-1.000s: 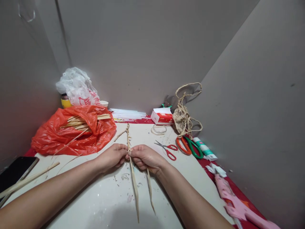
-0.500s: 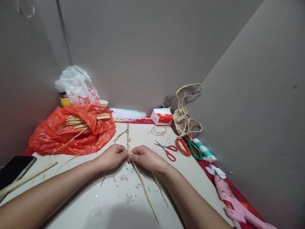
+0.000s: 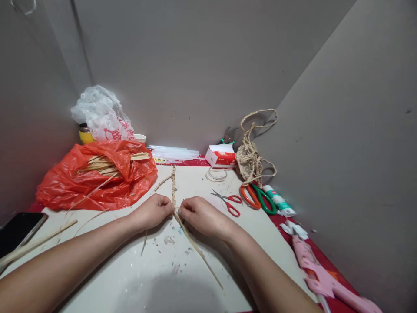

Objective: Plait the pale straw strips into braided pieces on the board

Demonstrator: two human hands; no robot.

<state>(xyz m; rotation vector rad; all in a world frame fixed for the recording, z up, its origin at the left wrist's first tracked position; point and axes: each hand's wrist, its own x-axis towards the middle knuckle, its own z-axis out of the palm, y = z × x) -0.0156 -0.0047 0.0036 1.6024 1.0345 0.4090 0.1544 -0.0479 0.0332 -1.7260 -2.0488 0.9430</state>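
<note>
A thin braid of straw-coloured strips [image 3: 174,187] lies upright in the middle of the white board [image 3: 156,261], with a short side branch near its top. My left hand [image 3: 157,211] pinches at the braid's lower end from the left. From the right, my right hand [image 3: 198,214] has its fingers closed at the same spot. Between the hands a long loose strip [image 3: 198,251] trails down and to the right. Another strip end [image 3: 143,243] pokes out below my left hand. The fingertips partly hide the crossing point of the strips.
A red plastic bag [image 3: 65,184] of dry strips sits left, with a phone [image 3: 21,228] nearer. Small red scissors [image 3: 233,204], larger orange-and-green-handled ones [image 3: 265,201], a glue tube [image 3: 278,201] and a pink glue gun [image 3: 312,265] lie right. A coiled braid [image 3: 249,161] rests against the wall.
My right hand has moved slightly right, away from my left. The strip that hung under my right wrist no longer shows. The long loose strip's tip has swung a little right.
</note>
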